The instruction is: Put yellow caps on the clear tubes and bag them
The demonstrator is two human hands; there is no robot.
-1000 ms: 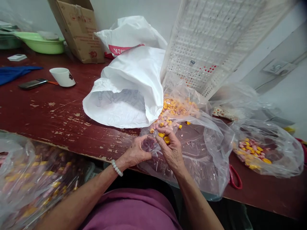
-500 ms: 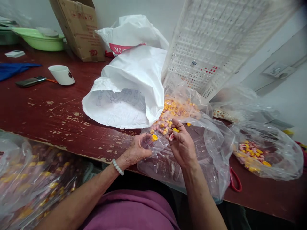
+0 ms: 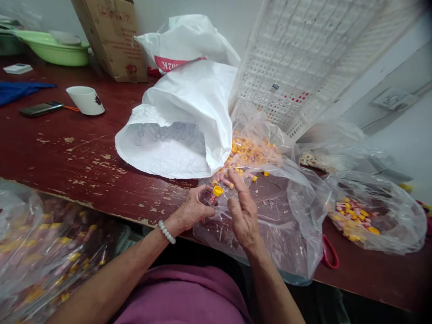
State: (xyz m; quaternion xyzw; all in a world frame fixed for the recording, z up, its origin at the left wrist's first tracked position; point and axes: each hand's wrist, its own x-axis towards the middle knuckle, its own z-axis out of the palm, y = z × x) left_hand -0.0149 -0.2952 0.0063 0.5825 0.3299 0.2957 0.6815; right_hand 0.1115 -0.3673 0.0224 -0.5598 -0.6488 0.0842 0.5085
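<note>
My left hand (image 3: 194, 204) is closed around clear plastic tubes (image 3: 204, 194); how many is hidden by the fingers. One has a yellow cap (image 3: 218, 191) at its end, with red-and-white print below it. Just to the right, my right hand (image 3: 243, 213) has its index finger stretched out and thumb apart, with nothing visible in it. Beyond the fingers lies a heap of small yellow-capped pieces (image 3: 253, 150) in a clear plastic bag (image 3: 303, 198). Further clear tubes (image 3: 182, 130) show inside the mouth of a white sack (image 3: 189, 99).
A white perforated crate (image 3: 283, 67) leans behind the heap. On the right are another bag (image 3: 401, 225) of yellow-capped pieces and red-handled scissors (image 3: 330, 254). A cup (image 3: 85, 100) and phone (image 3: 41, 108) sit at left. Bagged capped tubes (image 3: 60, 252) are below the table edge.
My right hand has moved slightly left and its fingers have opened; the small yellow-capped piece it held no longer shows in it. Red print now shows under the cap in my left hand.
</note>
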